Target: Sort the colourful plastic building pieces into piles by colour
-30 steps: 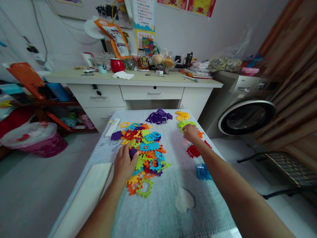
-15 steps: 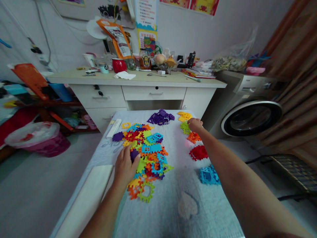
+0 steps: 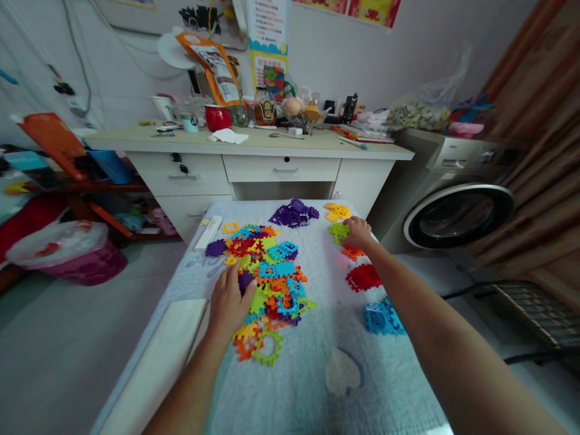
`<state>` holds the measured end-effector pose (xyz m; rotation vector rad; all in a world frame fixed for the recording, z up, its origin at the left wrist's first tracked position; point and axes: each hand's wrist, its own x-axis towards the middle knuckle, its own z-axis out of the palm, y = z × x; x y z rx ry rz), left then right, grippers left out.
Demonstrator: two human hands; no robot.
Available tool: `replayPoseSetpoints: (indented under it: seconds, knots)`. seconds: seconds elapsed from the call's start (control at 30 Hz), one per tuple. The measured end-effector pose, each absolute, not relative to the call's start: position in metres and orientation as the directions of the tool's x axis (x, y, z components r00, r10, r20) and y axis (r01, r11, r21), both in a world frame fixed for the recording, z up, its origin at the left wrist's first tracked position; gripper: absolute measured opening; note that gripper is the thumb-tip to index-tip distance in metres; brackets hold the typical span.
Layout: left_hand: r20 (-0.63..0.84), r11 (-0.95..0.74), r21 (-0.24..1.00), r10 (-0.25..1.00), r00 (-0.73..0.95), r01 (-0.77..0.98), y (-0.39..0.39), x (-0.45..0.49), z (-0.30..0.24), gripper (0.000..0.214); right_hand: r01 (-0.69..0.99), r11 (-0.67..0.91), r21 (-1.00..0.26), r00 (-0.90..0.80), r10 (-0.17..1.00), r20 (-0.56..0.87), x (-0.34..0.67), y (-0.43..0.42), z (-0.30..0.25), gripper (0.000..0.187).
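Note:
On the near left side of the mixed pile of interlocking plastic pieces (image 3: 276, 270) rests my left hand (image 3: 228, 300). Its thumb and fingers are closed around a purple plastic piece (image 3: 245, 281). My right hand (image 3: 358, 233) reaches to the far right, thumb and fingers apart, at the edge of the green pieces (image 3: 337, 231). Orange pieces (image 3: 352, 252) lie just under that hand, partly hidden by it. Yellow pieces (image 3: 338, 211) lie beyond it; red pieces (image 3: 364, 277) and blue pieces (image 3: 383, 317) lie nearer along the same side.
A purple heap (image 3: 294, 213) sits at the table's far edge. A white box (image 3: 209, 234) and a long white board (image 3: 158, 362) lie along the left side of the cloth-covered table (image 3: 290, 393). Behind stands a cluttered desk (image 3: 254, 145), with a washing machine (image 3: 453, 199) to its right.
My right hand has come slightly nearer and its fingers have spread beside the green pieces. My left hand stays in place at the purple piece.

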<state>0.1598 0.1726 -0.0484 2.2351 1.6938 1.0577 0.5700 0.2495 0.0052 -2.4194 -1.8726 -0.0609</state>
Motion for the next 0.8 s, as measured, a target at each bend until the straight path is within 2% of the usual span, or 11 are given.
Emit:
replayPoseSetpoints:
  seconds: [0.07, 0.17, 0.3, 0.47, 0.8]
  knots:
    - [0.443, -0.355, 0.51, 0.889, 0.114, 0.784, 0.173, 0.159, -0.048, 0.055, 0.976, -0.218, -0.009, 0.218, 0.972, 0.089, 0.565, 0.248, 0.001, 0.074]
    - [0.447, -0.358, 0.513, 0.887, 0.114, 0.78, 0.172, 0.159, -0.048, 0.055, 0.984, -0.172, 0.043, 0.169, 0.984, 0.055, 0.558, 0.249, -0.001, 0.081]
    - [0.445, -0.36, 0.511, 0.888, 0.118, 0.78, 0.172, 0.16, -0.046, 0.054, 0.987, -0.145, 0.073, 0.143, 0.989, 0.024, 0.554, 0.253, 0.002, 0.073]
    - [0.437, -0.356, 0.522, 0.892, 0.115, 0.775, 0.172, 0.16, -0.046, 0.055, 0.989, -0.129, 0.077, 0.124, 0.99, 0.06, 0.55, 0.255, 0.001, 0.056]
    - [0.421, -0.34, 0.549, 0.902, 0.099, 0.763, 0.171, 0.159, -0.046, 0.054, 0.99, -0.102, 0.093, 0.089, 0.986, 0.141, 0.54, 0.255, -0.007, 0.049]
